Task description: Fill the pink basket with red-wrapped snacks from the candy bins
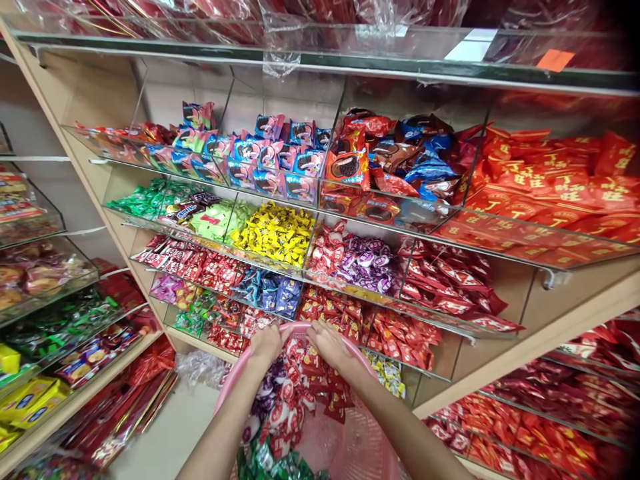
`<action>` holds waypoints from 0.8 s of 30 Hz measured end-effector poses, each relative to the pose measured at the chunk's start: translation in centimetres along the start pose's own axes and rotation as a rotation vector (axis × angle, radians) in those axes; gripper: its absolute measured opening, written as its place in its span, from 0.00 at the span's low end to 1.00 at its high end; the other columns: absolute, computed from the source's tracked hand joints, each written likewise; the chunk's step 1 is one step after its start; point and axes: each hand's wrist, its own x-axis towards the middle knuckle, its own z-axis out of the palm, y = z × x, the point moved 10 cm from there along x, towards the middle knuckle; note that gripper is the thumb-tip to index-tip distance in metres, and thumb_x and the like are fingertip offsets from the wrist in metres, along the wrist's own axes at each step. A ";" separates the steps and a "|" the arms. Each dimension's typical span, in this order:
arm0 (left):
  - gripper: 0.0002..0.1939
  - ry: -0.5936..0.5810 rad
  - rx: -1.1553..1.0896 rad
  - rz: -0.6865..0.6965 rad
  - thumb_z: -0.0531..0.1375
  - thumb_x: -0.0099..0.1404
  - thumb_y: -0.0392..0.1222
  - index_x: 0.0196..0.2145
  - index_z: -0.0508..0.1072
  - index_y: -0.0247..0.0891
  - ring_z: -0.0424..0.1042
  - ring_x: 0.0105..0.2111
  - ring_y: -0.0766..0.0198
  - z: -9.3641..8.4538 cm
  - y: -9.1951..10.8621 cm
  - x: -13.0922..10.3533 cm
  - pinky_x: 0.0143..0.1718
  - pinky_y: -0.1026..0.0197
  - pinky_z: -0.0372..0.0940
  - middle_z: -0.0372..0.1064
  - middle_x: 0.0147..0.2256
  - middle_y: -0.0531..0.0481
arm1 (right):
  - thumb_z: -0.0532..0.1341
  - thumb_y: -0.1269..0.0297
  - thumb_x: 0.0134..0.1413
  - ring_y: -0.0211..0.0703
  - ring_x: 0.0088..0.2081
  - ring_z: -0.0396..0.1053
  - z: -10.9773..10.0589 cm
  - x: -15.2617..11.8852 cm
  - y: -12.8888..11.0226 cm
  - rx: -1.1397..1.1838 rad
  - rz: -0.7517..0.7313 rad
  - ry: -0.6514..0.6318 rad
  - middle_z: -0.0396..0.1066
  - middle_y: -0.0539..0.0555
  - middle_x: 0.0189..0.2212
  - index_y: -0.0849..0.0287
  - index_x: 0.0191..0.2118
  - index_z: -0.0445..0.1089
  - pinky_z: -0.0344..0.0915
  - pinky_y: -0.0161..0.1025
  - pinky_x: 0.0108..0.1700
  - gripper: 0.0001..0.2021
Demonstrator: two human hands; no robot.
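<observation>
pink basket [295, 327], held in front of the lowest shelves of a wooden candy rack [580, 293], its open top facing up toward the wearer. the left hand [267, 341] and the right hand [323, 337] both look closed over the far rim, a short stretch of bare rim showing between them; the fingertips are too hidden to tell how tightly they curl. inside lie red and white sweets [285, 407], purple sweets [265, 377], red packets [335, 400] and, nearest the wearer, green sweets [280, 463]. part of the basket's right side is bare, so the load sits mostly to the left.

the basket looks like thin moulded plastic with a slotted wall: light in itself, probably a little springy, with most of its weight coming from the candy. it should tip toward the fuller side if lifted by one spot. the rim seems the best place to hold, with the hands set well apart on opposite sides for balance; the close grip on the far edge likely leaves the near side less steady. the wrappers look slick and would slide over one another easily.
</observation>
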 end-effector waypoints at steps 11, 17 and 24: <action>0.37 0.036 0.033 0.008 0.33 0.57 0.63 0.38 0.69 0.33 0.69 0.36 0.52 0.3 -0.2 0.2 0.35 0.55 0.61 0.70 0.33 0.38 | 0.51 0.62 0.53 0.43 0.35 0.66 -1.2 1.6 8.2 -0.146 0.454 -0.048 0.67 0.58 0.33 0.63 0.42 0.60 0.58 0.36 0.32 0.13; 0.37 0.023 0.018 0.004 0.33 0.57 0.63 0.38 0.69 0.33 0.69 0.36 0.53 0.2 -0.2 0.1 0.34 0.55 0.61 0.70 0.33 0.39 | 0.49 0.72 0.53 0.44 0.33 0.66 -0.3 2.3 8.4 -0.212 0.465 -0.074 0.69 0.59 0.30 0.64 0.41 0.61 0.57 0.36 0.30 0.10; 0.36 0.000 0.008 0.005 0.34 0.57 0.63 0.37 0.69 0.33 0.69 0.36 0.53 0.0 -0.2 -0.2 0.35 0.56 0.61 0.70 0.34 0.39 | 0.47 0.76 0.53 0.42 0.37 0.62 -2.0 1.3 8.0 -0.249 0.422 0.070 0.66 0.57 0.34 0.60 0.37 0.61 0.55 0.37 0.37 0.10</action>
